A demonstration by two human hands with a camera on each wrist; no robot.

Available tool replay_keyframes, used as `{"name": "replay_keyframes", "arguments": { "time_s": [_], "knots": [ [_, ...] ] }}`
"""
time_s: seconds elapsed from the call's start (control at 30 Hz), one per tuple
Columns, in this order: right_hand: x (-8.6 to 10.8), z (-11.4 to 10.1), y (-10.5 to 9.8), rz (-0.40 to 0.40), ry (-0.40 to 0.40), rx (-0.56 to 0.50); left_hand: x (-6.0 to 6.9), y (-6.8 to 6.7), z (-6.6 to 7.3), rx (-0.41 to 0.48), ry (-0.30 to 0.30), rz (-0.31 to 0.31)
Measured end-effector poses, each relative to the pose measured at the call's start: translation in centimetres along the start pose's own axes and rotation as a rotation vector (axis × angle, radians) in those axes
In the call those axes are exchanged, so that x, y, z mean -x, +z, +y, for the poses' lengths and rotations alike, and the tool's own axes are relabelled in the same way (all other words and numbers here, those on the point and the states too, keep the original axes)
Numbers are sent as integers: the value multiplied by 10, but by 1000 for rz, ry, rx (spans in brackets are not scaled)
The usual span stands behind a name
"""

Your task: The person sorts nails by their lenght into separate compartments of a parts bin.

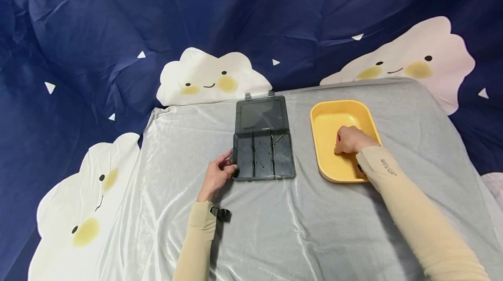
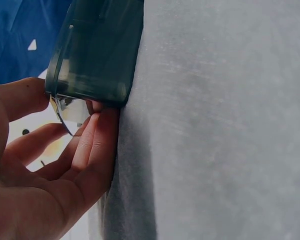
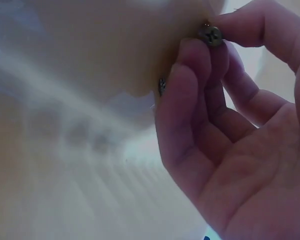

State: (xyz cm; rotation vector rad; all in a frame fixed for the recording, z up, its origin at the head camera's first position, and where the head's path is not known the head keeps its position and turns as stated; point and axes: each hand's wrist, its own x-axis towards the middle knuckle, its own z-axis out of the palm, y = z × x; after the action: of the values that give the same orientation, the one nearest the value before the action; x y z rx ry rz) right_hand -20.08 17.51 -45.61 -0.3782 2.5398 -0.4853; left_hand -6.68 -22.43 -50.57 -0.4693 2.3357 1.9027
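Note:
A dark, see-through compartment box [image 1: 242,156] lies with its lid [image 1: 261,114] laid back. Several long screws [image 1: 263,168] are scattered in its middle compartment, and a shorter screw [image 1: 279,137] lies in the right one. My left hand [image 1: 217,175] holds the box's left side, thumb at the rim and fingers low against the wall in the left wrist view. Inside the yellow tray [image 1: 323,141], my right hand [image 1: 349,140] pinches a cross-head screw [image 3: 212,36] between thumb and fingers. A second small metal piece [image 3: 161,86] shows beside those fingertips.
Grey velvety cloth [image 1: 177,141] covers the table, with creases near the front. Behind it hangs a dark blue curtain [image 1: 220,10] with cloud faces. The tray stands to the right of the box, a strip of cloth between them.

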Motion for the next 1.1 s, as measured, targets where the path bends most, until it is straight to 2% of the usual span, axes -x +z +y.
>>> {"name": "replay_keyframes", "arguments": {
  "time_s": [0.47,0.6,0.63,1.1],
  "knots": [
    [4,2,0,26,-52,-19,1,0,-3,-2,16,5],
    [6,1,-1,50,-66,-21,1,0,-2,2,19,1],
    [6,0,-2,56,-68,-20,3,0,2,3,15,-8],
    [8,-5,-11,120,-89,-24,-1,1,-2,5,6,3]
  ]
}}
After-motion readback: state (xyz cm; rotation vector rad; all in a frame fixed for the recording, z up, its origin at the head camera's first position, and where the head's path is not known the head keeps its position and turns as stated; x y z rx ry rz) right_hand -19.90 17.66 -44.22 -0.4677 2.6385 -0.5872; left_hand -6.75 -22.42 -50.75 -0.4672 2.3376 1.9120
